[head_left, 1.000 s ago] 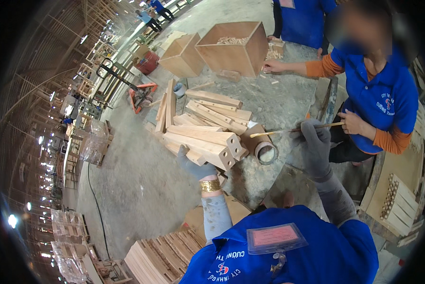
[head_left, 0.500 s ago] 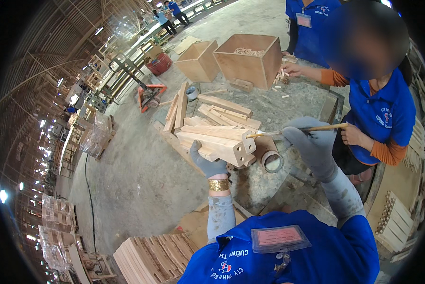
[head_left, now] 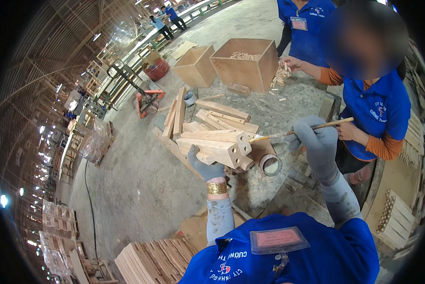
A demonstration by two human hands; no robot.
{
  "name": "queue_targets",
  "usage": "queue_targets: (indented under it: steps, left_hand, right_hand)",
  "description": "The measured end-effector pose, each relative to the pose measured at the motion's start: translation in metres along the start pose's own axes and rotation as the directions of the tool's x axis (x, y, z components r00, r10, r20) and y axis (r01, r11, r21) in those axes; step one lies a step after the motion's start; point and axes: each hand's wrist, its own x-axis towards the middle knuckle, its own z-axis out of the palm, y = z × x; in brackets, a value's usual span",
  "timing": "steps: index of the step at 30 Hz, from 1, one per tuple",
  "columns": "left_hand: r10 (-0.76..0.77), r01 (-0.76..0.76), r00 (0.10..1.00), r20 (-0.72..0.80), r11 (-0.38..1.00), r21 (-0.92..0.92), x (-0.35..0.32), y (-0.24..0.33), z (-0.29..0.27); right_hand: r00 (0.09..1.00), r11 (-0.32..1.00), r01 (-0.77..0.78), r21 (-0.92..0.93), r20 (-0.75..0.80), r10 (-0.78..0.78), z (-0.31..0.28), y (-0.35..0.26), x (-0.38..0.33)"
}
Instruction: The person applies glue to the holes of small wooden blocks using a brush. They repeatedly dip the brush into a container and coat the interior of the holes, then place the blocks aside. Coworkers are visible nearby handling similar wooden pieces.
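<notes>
My left hand (head_left: 206,167), in a grey glove, is closed around the near side of some pale wooden bars (head_left: 208,147). Round holes show in the bars' end faces, which point right. In my gloved right hand (head_left: 318,147) is a thin brush (head_left: 333,123) with a wooden handle, gripped between fingers and thumb. Its tip is at the end face of the upper bar, beside a hole; whether it touches is too small to tell. Just below the brush stands a round pot (head_left: 270,165) with pale contents, close to the bar ends.
More wooden bars (head_left: 222,110) lie beyond, next to a small tin (head_left: 190,98). Two plywood boxes (head_left: 243,71) stand farther back, one holding dowels. A co-worker's hand (head_left: 292,63) is over loose dowels at the right. Slotted wooden parts (head_left: 155,260) are stacked at lower left.
The brush tip has drawn back slightly from the hole, with my right hand shifting a little right. The co-worker's hand has risen from the dowels, pinching one. My left hand keeps its hold.
</notes>
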Motion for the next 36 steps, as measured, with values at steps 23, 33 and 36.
queue_targets:
  steps: [23, 33, 36]
  left_hand:
    - [0.053, -0.003, 0.986, -0.160, 0.955, 0.296, 0.001, -0.007, 0.045]
    - [0.037, -0.002, 0.991, -0.130, 0.967, 0.256, 0.009, -0.018, 0.042]
    - [-0.117, 0.121, 0.974, -0.193, 0.993, 0.006, 0.007, -0.012, 0.069]
  right_hand:
    - [0.994, 0.994, 0.094, -0.048, 0.059, -0.091, -0.010, 0.014, -0.004]
    - [0.987, 0.989, 0.148, -0.009, 0.066, -0.147, -0.005, 0.009, 0.005]
    - [0.982, 0.985, 0.165, -0.051, 0.098, -0.160, -0.004, 0.013, 0.009]
